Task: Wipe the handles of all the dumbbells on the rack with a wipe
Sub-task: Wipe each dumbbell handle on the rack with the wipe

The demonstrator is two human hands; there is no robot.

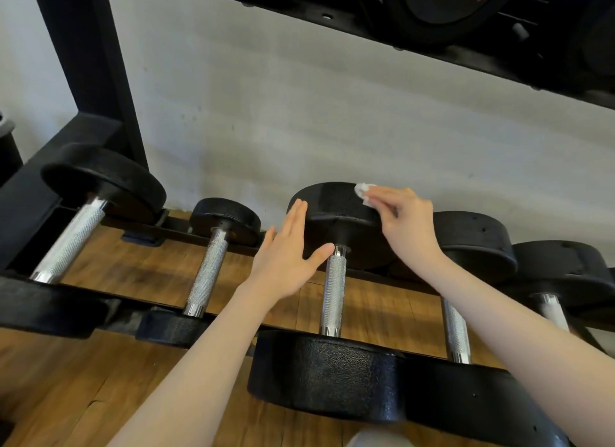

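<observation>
The rack (pixel 83 80) carries a row of dumbbells on its lower shelf, above a wooden floor (pixel 66 380). The right hand (pixel 404 220) pinches a small white wipe (pixel 362 192) against the top of the far black head of the middle dumbbell (pixel 332 290). The left hand (pixel 288 257) is spread flat, fingers straight, resting on the left side of that same head, thumb near the top of the knurled handle (pixel 333 292). More weights sit on the upper shelf (pixel 332 17).
</observation>
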